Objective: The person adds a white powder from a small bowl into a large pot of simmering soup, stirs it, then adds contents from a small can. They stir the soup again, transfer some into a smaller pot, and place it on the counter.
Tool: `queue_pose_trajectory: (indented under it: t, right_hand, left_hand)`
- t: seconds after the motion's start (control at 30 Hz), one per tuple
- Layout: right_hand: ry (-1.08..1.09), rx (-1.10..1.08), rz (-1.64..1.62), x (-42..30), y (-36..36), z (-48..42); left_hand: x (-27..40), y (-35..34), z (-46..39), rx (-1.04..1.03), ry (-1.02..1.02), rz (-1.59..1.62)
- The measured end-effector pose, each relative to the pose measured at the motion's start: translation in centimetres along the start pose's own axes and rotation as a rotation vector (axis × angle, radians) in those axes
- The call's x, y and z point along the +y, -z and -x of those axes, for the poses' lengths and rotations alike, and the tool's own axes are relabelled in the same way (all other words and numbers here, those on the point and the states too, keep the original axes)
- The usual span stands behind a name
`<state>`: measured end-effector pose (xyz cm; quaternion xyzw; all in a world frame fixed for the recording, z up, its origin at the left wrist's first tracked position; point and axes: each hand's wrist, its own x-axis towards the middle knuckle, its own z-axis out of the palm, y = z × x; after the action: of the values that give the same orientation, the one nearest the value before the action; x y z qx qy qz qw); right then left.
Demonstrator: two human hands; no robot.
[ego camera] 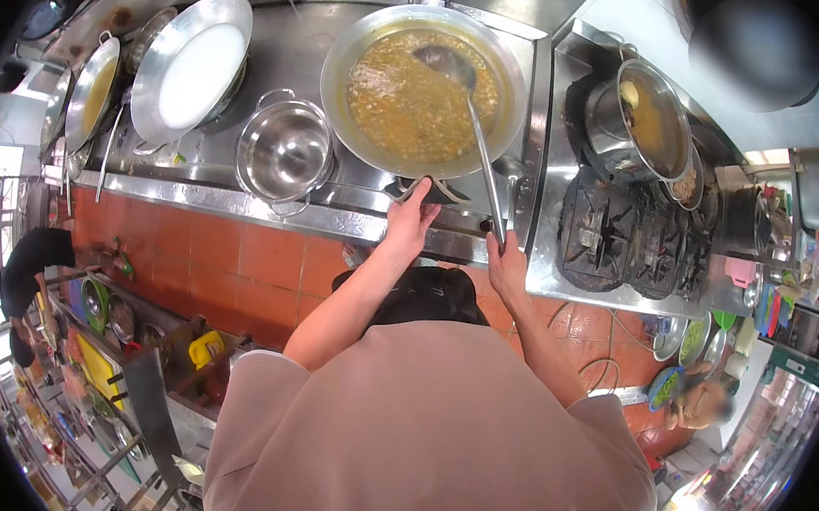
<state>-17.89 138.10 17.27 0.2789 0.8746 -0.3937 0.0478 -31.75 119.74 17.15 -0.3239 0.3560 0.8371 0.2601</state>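
A wide metal wok point(332, 83) full of yellowish-brown soup with small pieces in it stands on the steel range before me. My left hand point(410, 220) grips a dark folded cloth point(449, 193) at the wok's near rim; the handle there is mostly hidden. In my right hand point(509, 262) is the end of a long-handled metal ladle point(483, 143). Its bowl lies partly under the soup's surface, toward the far right of the wok. An empty two-handled steel pot point(285, 147) sits left of the wok.
Farther left are a wok of white liquid point(205, 74) and a wok of yellow liquid point(97, 88). At right, a tilted-looking pot point(650, 119) of broth stands behind bare gas burners point(603, 230). One person point(38, 265) bends at far left; another point(702, 400) is at right.
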Motion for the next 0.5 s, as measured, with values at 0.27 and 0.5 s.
queue_pose_trajectory:
  t: [0.27,0.5]
  right_hand:
    - [0.021,0.096,-0.047,-0.5,-0.1,2.4]
    - [-0.038,0.098,-0.122,0.9,-2.7,3.4]
  left_hand:
    - [-1.4,-1.2,-4.8,0.27,0.079,0.037]
    - [2.7,1.8,-5.1,0.178,0.028,-0.118]
